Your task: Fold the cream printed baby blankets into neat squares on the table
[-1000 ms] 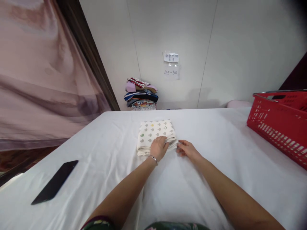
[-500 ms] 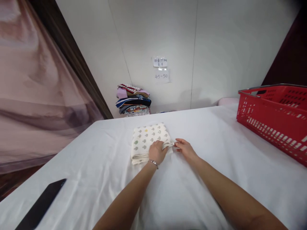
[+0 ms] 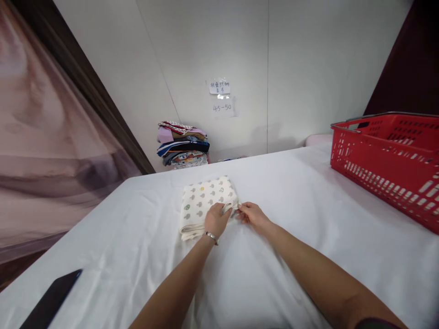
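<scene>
A folded cream cloth (image 3: 200,201) with rows of grey tree-like prints and a few green and yellow ones lies on the white-covered table (image 3: 274,183). My left hand (image 3: 217,219) grips its near right corner, fingers curled over the folded layers. On the cloth's right side, my right hand (image 3: 252,214) pinches the edge between thumb and fingers. A metal bracelet (image 3: 210,236) circles my left wrist. The undersides of the near layers are hidden by my left hand.
A red plastic basket (image 3: 384,169) stands at the right. Beyond the far table edge is a stack of folded clothes (image 3: 183,144) against the wall. A dark flat object (image 3: 51,299) lies at the front left. Pink curtain (image 3: 51,160) hangs on the left.
The whole view has shifted slightly, so most things sit further left. My right hand has come a little closer to my left at the cloth's corner. Both keep hold of the cloth.
</scene>
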The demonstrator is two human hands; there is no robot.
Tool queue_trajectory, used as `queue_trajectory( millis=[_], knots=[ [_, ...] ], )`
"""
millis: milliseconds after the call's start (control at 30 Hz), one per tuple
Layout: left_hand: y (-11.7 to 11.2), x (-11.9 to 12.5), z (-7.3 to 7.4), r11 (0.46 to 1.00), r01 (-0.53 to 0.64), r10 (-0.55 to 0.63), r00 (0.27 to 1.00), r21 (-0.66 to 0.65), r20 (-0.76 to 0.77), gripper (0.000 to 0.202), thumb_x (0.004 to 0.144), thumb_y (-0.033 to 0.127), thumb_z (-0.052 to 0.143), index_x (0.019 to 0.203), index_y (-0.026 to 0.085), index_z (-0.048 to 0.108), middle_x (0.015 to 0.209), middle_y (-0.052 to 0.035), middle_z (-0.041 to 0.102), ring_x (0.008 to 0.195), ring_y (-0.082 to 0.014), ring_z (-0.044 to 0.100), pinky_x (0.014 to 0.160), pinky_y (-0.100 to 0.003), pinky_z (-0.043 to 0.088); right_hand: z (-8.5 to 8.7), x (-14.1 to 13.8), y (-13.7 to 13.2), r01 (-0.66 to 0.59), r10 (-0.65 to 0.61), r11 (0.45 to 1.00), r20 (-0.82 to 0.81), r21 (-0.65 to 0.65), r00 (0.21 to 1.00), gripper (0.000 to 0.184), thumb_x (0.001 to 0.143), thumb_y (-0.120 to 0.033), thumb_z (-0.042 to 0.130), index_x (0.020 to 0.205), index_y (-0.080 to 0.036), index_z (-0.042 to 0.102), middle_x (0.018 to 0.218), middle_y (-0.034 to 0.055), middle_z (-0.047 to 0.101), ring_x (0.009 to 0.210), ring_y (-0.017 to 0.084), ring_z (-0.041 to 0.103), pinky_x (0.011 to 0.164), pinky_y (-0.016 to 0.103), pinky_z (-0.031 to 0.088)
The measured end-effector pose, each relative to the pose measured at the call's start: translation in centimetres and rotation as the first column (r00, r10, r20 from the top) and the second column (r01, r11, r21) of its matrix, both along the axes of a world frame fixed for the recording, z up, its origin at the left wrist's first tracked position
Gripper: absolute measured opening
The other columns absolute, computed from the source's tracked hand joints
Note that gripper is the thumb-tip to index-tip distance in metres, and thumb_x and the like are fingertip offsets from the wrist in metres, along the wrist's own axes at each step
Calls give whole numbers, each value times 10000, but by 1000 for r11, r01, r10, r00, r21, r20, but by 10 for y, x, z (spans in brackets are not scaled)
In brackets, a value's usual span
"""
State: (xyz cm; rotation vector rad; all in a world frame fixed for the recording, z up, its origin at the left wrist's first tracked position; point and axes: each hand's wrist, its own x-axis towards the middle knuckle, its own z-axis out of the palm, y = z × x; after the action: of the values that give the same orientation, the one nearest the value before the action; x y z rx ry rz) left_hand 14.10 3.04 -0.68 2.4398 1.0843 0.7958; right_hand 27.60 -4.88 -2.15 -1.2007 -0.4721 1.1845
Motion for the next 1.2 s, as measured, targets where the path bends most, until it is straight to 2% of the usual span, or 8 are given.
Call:
queue_trajectory(
  millis=[167, 367, 467, 533, 633, 767, 1033, 1200],
  knots=[
    [1, 1, 0, 996, -60, 61, 998, -70, 13, 221, 761, 393, 511, 690, 192, 566, 692, 12, 554, 685, -119, 505, 614, -223, 346, 2, 2, 0, -85, 85, 996, -91, -1, 992, 243, 797, -389, 557, 819, -147, 552, 784, 51, 644, 545, 103, 601, 363, 164, 386],
    [1, 2, 8, 983, -91, 94, 996, -157, 9, 282, 740, 440, 499, 624, 184, 526, 636, 26, 518, 630, -107, 479, 574, -215, 320, 2, 0, 4, -7, 8, 999, 24, -52, 1000, 103, 782, -245, 559, 747, -154, 527, 670, 13, 633, 483, 83, 575, 337, 147, 325],
    [0, 2, 17, 959, -173, 183, 983, -225, 26, 291, 745, 448, 481, 614, 189, 506, 570, 41, 476, 574, -103, 454, 544, -216, 313, 4, -3, 3, 14, -8, 997, 84, -72, 996, 97, 759, -213, 567, 695, -156, 521, 591, -6, 615, 436, 79, 554, 315, 147, 289],
    [-2, 2, 20, 956, -218, 235, 970, -196, 65, 290, 753, 448, 471, 617, 193, 493, 558, 44, 463, 564, -105, 446, 541, -218, 322, 6, -5, 3, 10, -1, 997, 118, -71, 993, 108, 748, -209, 570, 667, -156, 522, 583, -1, 622, 421, 83, 550, 308, 152, 280],
    [-6, 2, 17, 990, -138, 137, 987, 3, 83, 242, 767, 399, 485, 638, 195, 497, 647, 17, 514, 646, -121, 481, 599, -232, 358, 6, -9, 3, -17, 25, 998, 133, -58, 991, 121, 751, -219, 562, 654, -152, 533, 607, 17, 643, 417, 84, 549, 312, 156, 286],
    [-8, 2, 7, 986, 63, -51, 996, 154, -80, 158, 781, 306, 505, 671, 195, 535, 732, -17, 548, 732, -144, 506, 663, -254, 378, 4, -8, 3, -47, 53, 997, 98, -58, 994, 117, 762, -216, 549, 674, -139, 549, 650, 43, 662, 418, 72, 542, 317, 151, 278],
    [-4, -1, 1, 993, 65, -63, 998, 100, -29, 255, 814, 380, 474, 646, 193, 516, 712, -2, 539, 708, -125, 502, 642, -239, 373, 8, -1, -4, -181, 179, 983, -46, -36, 983, 324, 814, -420, 515, 872, -117, 612, 791, 77, 664, 481, 94, 587, 321, 152, 294],
    [-4, 0, 1, 1000, 12, -11, 1000, 25, -21, 301, 812, 417, 456, 619, 188, 477, 673, 11, 511, 672, -118, 485, 607, -230, 354, 7, -2, -2, -173, 173, 984, -15, -44, 985, 374, 785, -481, 547, 866, -120, 607, 790, 76, 660, 474, 97, 587, 316, 153, 290]
  ],
)
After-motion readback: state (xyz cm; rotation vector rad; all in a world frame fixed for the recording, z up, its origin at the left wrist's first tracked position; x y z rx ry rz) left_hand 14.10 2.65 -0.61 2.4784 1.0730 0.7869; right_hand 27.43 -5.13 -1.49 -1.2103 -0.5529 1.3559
